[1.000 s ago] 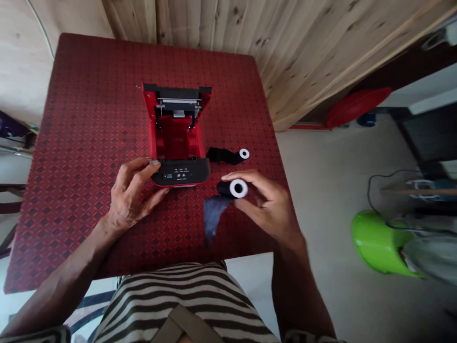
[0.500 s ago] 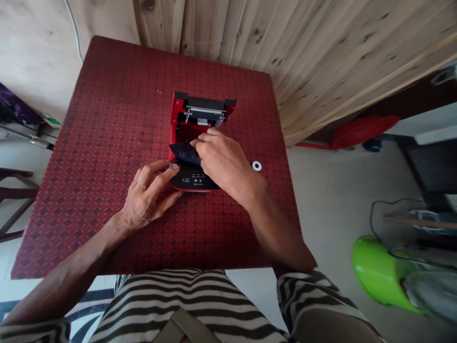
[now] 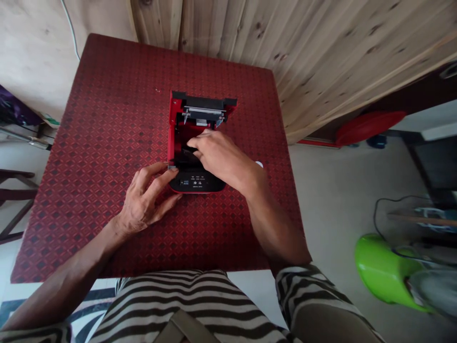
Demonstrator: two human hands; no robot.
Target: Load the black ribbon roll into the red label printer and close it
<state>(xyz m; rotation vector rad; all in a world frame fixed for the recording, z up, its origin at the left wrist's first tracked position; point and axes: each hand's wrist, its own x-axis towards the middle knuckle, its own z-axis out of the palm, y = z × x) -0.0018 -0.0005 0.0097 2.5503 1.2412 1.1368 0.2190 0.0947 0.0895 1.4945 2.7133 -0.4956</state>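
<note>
A red and black label printer (image 3: 197, 183) stands on the table with its lid (image 3: 205, 105) raised, its inner roller and metal parts exposed. My left hand (image 3: 144, 197) grips the front left corner, fingertips on top by a small grey piece and thumb low at the front edge. Inside the open compartment is my right hand (image 3: 224, 155), its fingers pinched at a dark film (image 3: 189, 156) that lies low in there. The palm and wrist hide the compartment's right side. Beyond the wrist a small white ring (image 3: 259, 164) shows only in part.
The table has a red patterned cover (image 3: 117, 105) and meets a wooden plank wall (image 3: 228, 28) at the back. On the floor to the right are a green bucket-like container (image 3: 378, 267) and a cable. A dark wooden stool (image 3: 16, 193) stands at the left.
My right hand has moved slightly left, and the dark film has gone down from above the printer's edge into the compartment. The left hand keeps its grip on the corner.
</note>
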